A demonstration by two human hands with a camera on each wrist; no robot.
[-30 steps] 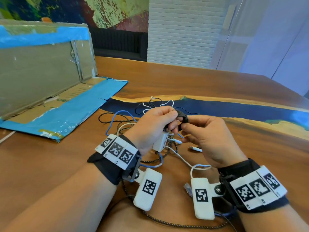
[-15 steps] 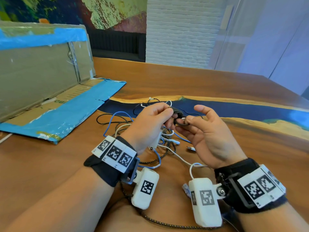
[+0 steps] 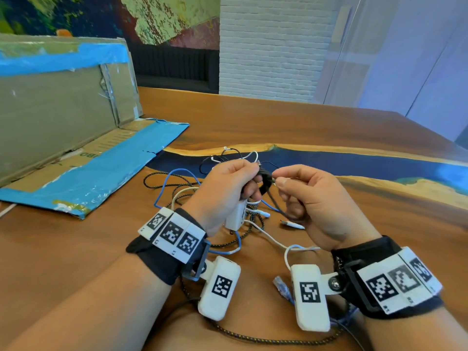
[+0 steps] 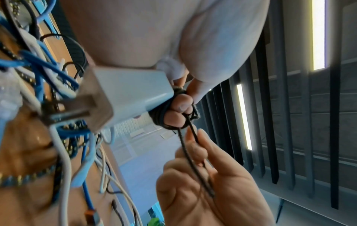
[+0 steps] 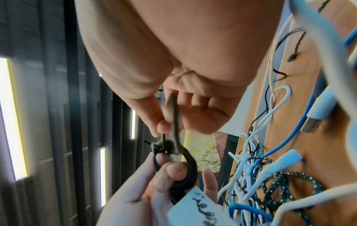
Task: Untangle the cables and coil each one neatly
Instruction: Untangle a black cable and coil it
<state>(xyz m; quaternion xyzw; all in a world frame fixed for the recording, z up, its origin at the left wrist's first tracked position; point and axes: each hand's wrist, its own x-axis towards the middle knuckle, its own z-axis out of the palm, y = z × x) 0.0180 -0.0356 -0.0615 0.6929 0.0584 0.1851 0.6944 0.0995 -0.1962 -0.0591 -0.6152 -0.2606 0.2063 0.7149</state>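
Raised above the desk (image 3: 316,122), a small black cable coil (image 3: 265,176) is held between both hands. The left hand (image 3: 222,191) is curled round the coil, several loops being wrapped over its fingers (image 4: 178,105), and a white charger block (image 3: 236,217) is gripped in the same hand, beneath the palm. A loose black strand (image 4: 190,154) leading from the coil is pinched by the right hand (image 3: 314,198) between thumb and forefinger, its remaining fingers being curled inward. Under and beyond the hands, a tangle of blue, white and braided cables (image 3: 177,188) is spread on the desk. A braided black cable (image 3: 266,340) is seen lying near the desk's front edge. A flattened cardboard box with blue tape (image 3: 76,138) is propped at the left.
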